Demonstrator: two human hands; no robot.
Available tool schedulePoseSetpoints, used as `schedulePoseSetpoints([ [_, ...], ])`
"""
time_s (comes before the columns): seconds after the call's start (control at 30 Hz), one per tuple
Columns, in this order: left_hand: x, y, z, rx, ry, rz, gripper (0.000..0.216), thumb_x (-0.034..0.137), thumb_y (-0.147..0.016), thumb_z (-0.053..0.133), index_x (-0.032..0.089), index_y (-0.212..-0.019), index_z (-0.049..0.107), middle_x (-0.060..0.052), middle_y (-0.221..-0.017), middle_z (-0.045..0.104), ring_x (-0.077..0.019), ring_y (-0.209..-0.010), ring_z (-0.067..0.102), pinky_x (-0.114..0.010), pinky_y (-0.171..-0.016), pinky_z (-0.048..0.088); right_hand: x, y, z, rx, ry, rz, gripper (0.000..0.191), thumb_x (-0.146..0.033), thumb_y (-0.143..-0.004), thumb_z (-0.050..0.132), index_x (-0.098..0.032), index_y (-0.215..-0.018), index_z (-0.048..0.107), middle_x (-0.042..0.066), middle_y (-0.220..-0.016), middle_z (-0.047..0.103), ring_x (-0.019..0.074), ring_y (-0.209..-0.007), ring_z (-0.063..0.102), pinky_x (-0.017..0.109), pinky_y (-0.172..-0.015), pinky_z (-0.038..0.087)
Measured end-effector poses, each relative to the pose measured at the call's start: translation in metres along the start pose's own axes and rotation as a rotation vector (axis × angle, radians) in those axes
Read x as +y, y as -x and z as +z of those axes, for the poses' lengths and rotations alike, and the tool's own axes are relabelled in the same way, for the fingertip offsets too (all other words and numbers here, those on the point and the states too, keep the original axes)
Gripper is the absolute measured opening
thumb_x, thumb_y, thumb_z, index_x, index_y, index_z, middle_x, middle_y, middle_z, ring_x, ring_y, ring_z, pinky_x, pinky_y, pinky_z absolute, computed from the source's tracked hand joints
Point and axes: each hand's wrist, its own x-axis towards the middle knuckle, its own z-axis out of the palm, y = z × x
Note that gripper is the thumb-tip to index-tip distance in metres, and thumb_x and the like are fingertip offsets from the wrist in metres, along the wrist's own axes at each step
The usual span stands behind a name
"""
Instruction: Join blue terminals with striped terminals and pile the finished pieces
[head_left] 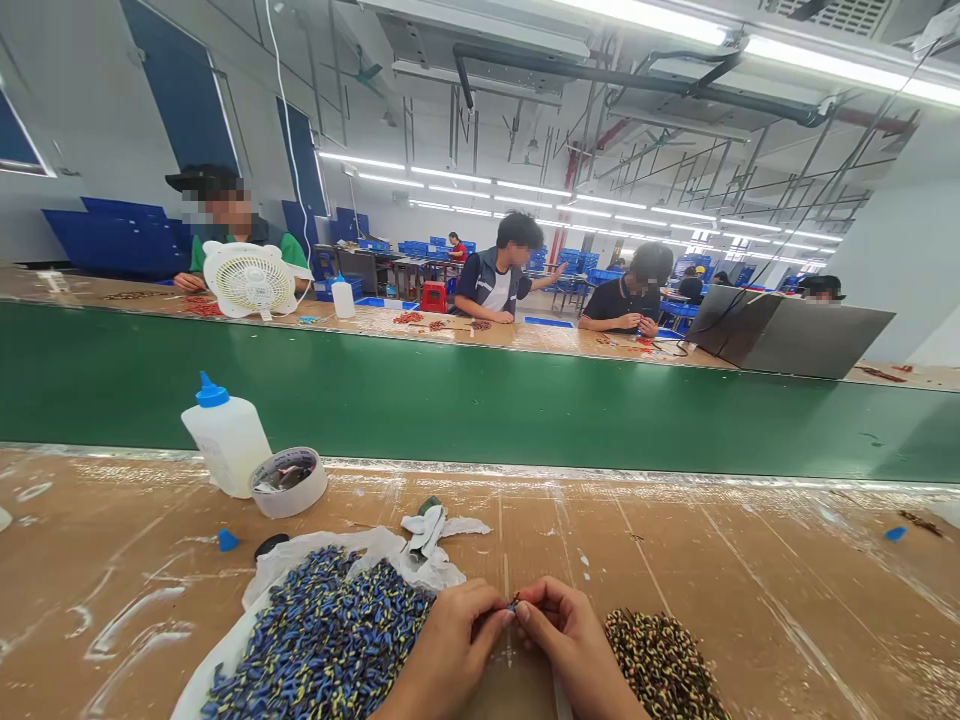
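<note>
My left hand (457, 640) and my right hand (562, 640) meet at the fingertips, low in the middle of the view. Both are closed in a pinch on a small blue piece (512, 604), mostly covered by the fingers; its exact kind is too small to make out. Left of my left hand lies a large heap of small blue, yellow and black pieces (322, 630) on a white plastic bag (259, 585). Beside my right hand is a smaller heap of dark pieces with pale and reddish ends (660, 665).
A white squeeze bottle with a blue cap (229, 445) stands by a tape roll (300, 490) holding small scraps. Crumpled white scraps (431, 530) lie ahead of my hands. Beyond the brown table runs a green conveyor belt (480, 400). Several people sit across it, near a white fan (251, 280).
</note>
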Motion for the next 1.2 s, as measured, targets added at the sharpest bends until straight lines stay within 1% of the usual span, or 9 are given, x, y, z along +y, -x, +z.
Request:
schedulePoseSetpoints([
  [0.07,0.0,-0.001,0.0,-0.002,0.004,0.0,0.026,0.022,-0.093,0.048,0.014,-0.072,0.064,-0.004,-0.074,0.062,-0.0164,-0.071,0.052,-0.026,-0.065,0.032,-0.001,0.0,0.0,0.012,0.014,-0.007,0.04,-0.053,-0.073,0.073,-0.014,-0.079,0.063,0.002,-0.068,0.062,0.0143,-0.063,0.056,0.025,-0.06,0.042],
  [0.2,0.0,0.0,-0.001,-0.006,0.017,0.001,0.026,0.02,-0.092,0.049,0.014,-0.072,0.064,-0.004,-0.074,0.063,-0.0163,-0.071,0.053,-0.026,-0.065,0.032,-0.005,0.0,-0.001,-0.016,0.068,0.016,0.041,-0.054,-0.073,0.072,-0.014,-0.078,0.063,0.002,-0.067,0.061,0.014,-0.062,0.056,0.025,-0.059,0.042],
  [0.33,0.001,0.001,-0.001,-0.001,0.019,0.028,0.028,0.02,-0.093,0.047,0.015,-0.072,0.065,-0.003,-0.074,0.063,-0.0164,-0.072,0.054,-0.026,-0.066,0.032,-0.008,0.001,-0.002,-0.033,0.068,0.032,0.041,-0.053,-0.074,0.072,-0.014,-0.079,0.062,0.001,-0.066,0.061,0.0134,-0.062,0.056,0.025,-0.061,0.042],
  [0.7,-0.001,-0.001,0.0,-0.011,-0.007,0.031,0.026,0.019,-0.093,0.045,0.015,-0.074,0.063,-0.004,-0.076,0.063,-0.0166,-0.074,0.055,-0.025,-0.067,0.034,-0.012,0.0,-0.004,-0.048,0.103,0.052,0.043,-0.056,-0.073,0.071,-0.015,-0.079,0.062,0.004,-0.07,0.067,0.0146,-0.063,0.06,0.026,-0.061,0.045],
  [0.87,0.001,-0.001,0.0,-0.033,0.002,0.075,0.025,0.017,-0.092,0.047,0.014,-0.073,0.063,-0.003,-0.076,0.063,-0.0154,-0.073,0.054,-0.025,-0.067,0.033,-0.017,0.006,-0.006,-0.061,0.163,0.04,0.042,-0.056,-0.078,0.067,-0.014,-0.079,0.062,0.004,-0.071,0.067,0.0129,-0.062,0.057,0.025,-0.06,0.044],
  [1.07,0.005,-0.002,0.0,-0.044,0.024,0.07,0.027,0.017,-0.092,0.046,0.013,-0.069,0.059,-0.001,-0.071,0.06,-0.0132,-0.067,0.05,-0.024,-0.063,0.031,-0.021,0.007,-0.012,-0.083,0.179,0.063,0.041,-0.055,-0.082,0.063,-0.014,-0.086,0.064,0.005,-0.074,0.068,0.0128,-0.066,0.058,0.026,-0.063,0.045],
  [1.2,0.005,-0.003,0.001,-0.034,0.021,0.064,0.027,0.017,-0.093,0.045,0.013,-0.069,0.058,-0.001,-0.069,0.059,-0.0128,-0.066,0.049,-0.024,-0.061,0.03,-0.023,0.007,-0.014,-0.076,0.167,0.067,0.041,-0.055,-0.082,0.063,-0.014,-0.085,0.064,0.004,-0.075,0.067,0.0127,-0.066,0.058,0.026,-0.064,0.046],
])
